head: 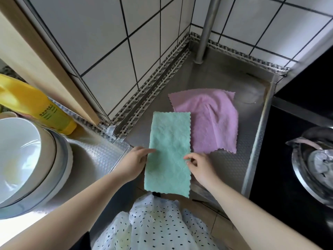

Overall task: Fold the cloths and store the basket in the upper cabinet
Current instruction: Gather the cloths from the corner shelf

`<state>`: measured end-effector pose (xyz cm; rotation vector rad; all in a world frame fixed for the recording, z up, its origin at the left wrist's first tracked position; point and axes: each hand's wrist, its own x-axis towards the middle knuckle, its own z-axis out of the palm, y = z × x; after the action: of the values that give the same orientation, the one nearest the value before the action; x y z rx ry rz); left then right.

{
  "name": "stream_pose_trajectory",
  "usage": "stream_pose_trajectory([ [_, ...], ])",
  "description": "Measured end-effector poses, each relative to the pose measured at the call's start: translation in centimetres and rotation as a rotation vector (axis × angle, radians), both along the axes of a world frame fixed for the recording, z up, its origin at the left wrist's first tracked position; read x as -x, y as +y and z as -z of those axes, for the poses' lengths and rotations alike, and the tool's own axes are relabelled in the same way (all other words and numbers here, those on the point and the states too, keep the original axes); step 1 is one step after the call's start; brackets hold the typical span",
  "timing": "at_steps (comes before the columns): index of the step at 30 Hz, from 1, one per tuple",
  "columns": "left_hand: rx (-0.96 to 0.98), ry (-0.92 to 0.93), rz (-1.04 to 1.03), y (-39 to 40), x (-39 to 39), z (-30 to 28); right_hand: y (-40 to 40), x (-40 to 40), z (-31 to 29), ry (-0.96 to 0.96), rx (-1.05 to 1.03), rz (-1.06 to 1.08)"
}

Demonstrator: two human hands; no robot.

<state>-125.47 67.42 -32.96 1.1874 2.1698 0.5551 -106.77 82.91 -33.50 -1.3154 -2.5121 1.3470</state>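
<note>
Now the left hand lays straight fingers on the left edge of the mint-green fleecy cloth, while the right hand pinches its right edge. Folded into a long strip, the cloth's long axis runs away from the person, near end overhanging the embossed steel desk. Beyond the right hand a crumpled pink zigzag-edged cloth lies partly under it. White tiled walls close the corner.
</note>
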Motion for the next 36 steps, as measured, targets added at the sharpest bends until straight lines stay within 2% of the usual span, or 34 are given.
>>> stream_pose_trajectory([
  [3,-0.146,0.364,0.130,-1.5,-0.5,1.2,-0.7,-1.7,0.2,-0.006,-0.327,-0.166],
  [5,-0.179,0.597,0.285,-2.5,-0.5,2.3,-1.1,-2.9,0.4,0.021,-0.485,-0.378],
  [6,-0.169,0.658,0.375,-3.0,-0.5,2.8,-1.3,-3.6,0.5,0.004,-0.515,-0.499],
  [9,-0.125,0.709,0.529,-3.7,-0.4,3.9,-1.7,-4.8,0.9,-0.129,-0.484,-0.774],
  [10,-0.104,0.711,0.541,-3.7,-0.4,4.1,-1.8,-5.1,1.3,-0.177,-0.485,-0.814],
  [13,-0.096,0.697,0.530,-3.4,-0.4,4.5,-2.1,-5.2,2.6,-0.216,-0.668,-0.827],
  [15,-0.109,0.676,0.508,-3.4,-0.3,4.5,-2.6,-5.1,3.4,-0.203,-0.760,-0.792],
  [19,-0.188,0.608,0.469,-3.0,-0.2,4.4,-3.3,-4.7,3.4,-0.108,-0.789,-0.703],
  [22,-0.241,0.575,0.461,-2.7,0.1,4.0,-2.7,-4.1,3.0,-0.002,-0.676,-0.589],
  [24,-0.285,0.550,0.411,-2.5,0.2,3.9,-2.3,-3.3,2.5,0.090,-0.533,-0.413],
  [27,-0.298,0.420,0.261,-1.7,0.5,3.0,-1.7,-1.3,0.1,0.215,-0.280,-0.039],
  [30,-0.337,0.183,0.054,0.0,0.2,1.6,-0.7,1.5,-1.6,0.267,-0.030,0.183],
  [32,-0.372,-0.037,-0.168,1.8,0.2,0.2,0.5,3.5,-2.3,0.316,0.012,0.278],
  [36,-0.315,-0.252,-0.435,5.0,0.9,-0.3,2.9,6.6,-2.3,0.293,0.044,0.361],
])
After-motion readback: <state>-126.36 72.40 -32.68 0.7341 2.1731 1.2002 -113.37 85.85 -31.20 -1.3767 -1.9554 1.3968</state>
